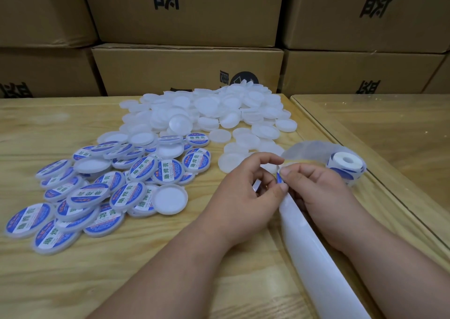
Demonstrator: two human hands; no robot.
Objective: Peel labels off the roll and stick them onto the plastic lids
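Stacked cardboard boxes (187, 70) fill the background, each printed with large black Chinese characters that the frame cuts off, so we cannot read them whole. Below them our wooden table (73, 282) carries the work; a second, glass-topped surface (389, 128) butts against its right edge.

At the far middle of the table lies a heap of plain lids (214, 109), milky white and unlabelled, spilling toward our hands. To the left sits a pile of labelled lids (97, 187), overlapping one another, a few turned blank side up. Each label is round, with blue bands above and below a white strip bearing green characters that read 助焊膏; the smaller print is too fine for us to read.

Our left hand (246, 192) and right hand (321, 192) meet just right of centre. The fingers (283, 172) of both are curled narrow, pinching a blue-edged label (278, 178) seen edge-on at the top of the backing strip (314, 257). That glossy white strip runs from the pinch down toward us, between our forearms. Beyond the right hand the strip loops back to the roll (345, 164), which rests near the table's right edge, blue labels showing on its side.
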